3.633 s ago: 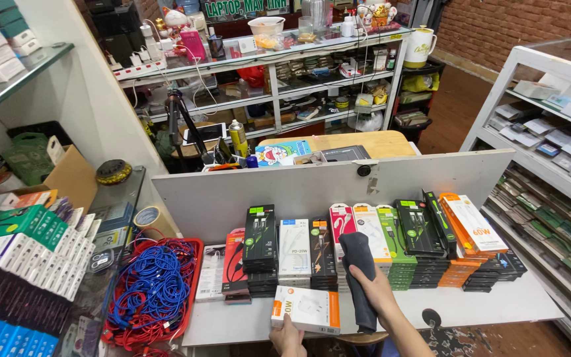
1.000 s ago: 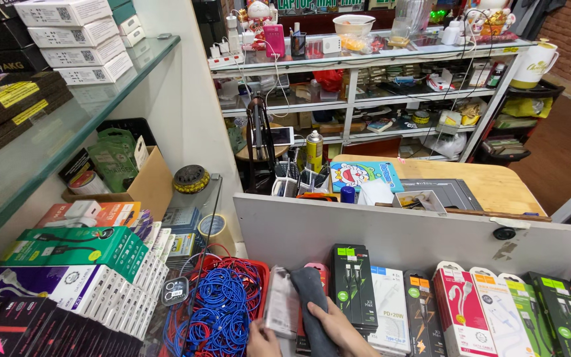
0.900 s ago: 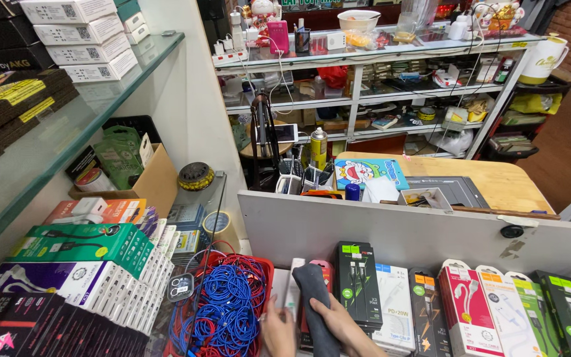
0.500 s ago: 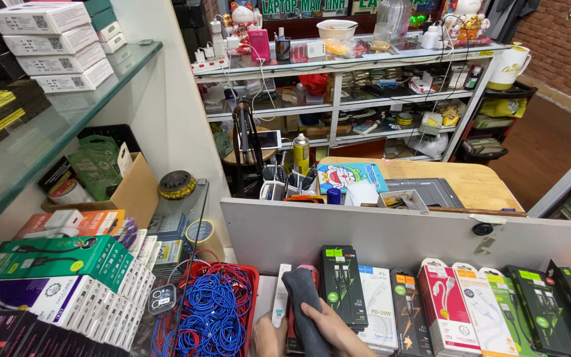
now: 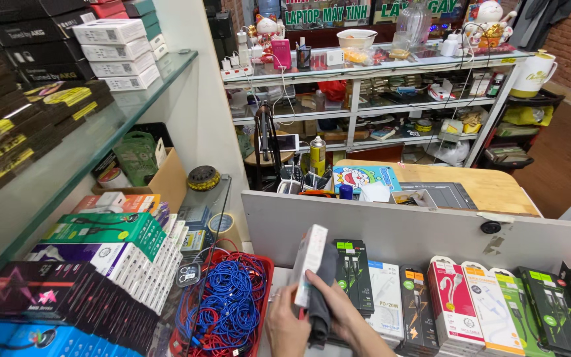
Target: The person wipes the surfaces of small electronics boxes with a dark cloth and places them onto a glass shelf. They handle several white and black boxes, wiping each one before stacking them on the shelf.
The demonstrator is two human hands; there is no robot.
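— Between the two hands, what's being held now?

— A white boxed pack (image 5: pixel 310 263) is up on edge, lifted off the bench. The left hand (image 5: pixel 285 327) has its fingers (image 5: pixel 297 311) closed against the pack's lower end; the right hand (image 5: pixel 338 311) wraps fingers (image 5: pixel 316 285) round a dark grey cloth (image 5: pixel 322 294) pressed to the pack's far face.

— That's new?

— Yes. Half a second ago only the cloth showed between the hands, low over the packs; the white pack has since come up with it. My guess is it's being wiped.

— Just past the fingers?

— To their right, a row of packaged cables (image 5: pixel 460 301) stands along the bench (image 5: pixel 279 281); to their left, a red basket (image 5: pixel 264 277) of blue cables (image 5: pixel 226 307).

— And beyond?

— A grey partition (image 5: pixel 418 231), then a wooden table (image 5: pixel 497 188) and cluttered shelves (image 5: pixel 378 66).
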